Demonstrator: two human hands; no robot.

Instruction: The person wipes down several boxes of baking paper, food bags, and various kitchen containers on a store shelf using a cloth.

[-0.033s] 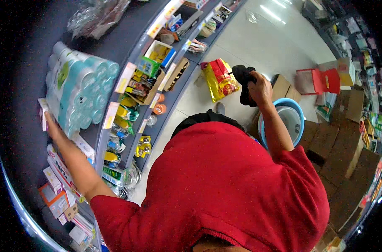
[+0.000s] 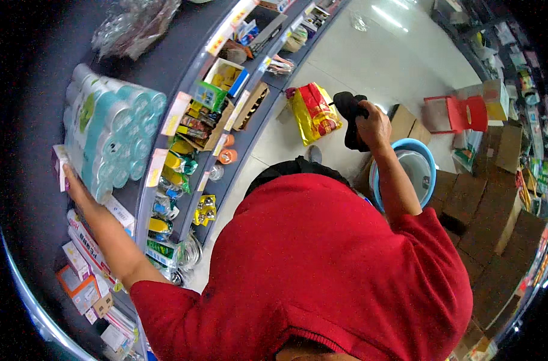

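Note:
My left arm reaches onto the dark shelf at the left. My left hand (image 2: 73, 182) grips the near edge of a small white and purple box (image 2: 60, 167), its fingers partly hidden. Right beside that hand stands a large wrapped pack of teal paper rolls (image 2: 114, 129). My right hand (image 2: 375, 125) is closed around a soft-looking black item (image 2: 350, 117), held above the floor; its exact kind cannot be made out. Just left of this item, a yellow and red bag (image 2: 315, 114) sits on the floor.
Lower shelves (image 2: 211, 120) hold small packaged goods. More boxes (image 2: 81, 289) lie near my left forearm. A blue bucket (image 2: 432, 174) stands by my right forearm, with brown cartons (image 2: 485, 222) and a red stool (image 2: 439, 115) further right. Clear plastic wrap (image 2: 132, 30) lies on the upper shelf.
The small box at my left hand has turned slightly, showing more of its purple side. My right hand and the black item have hardly moved.

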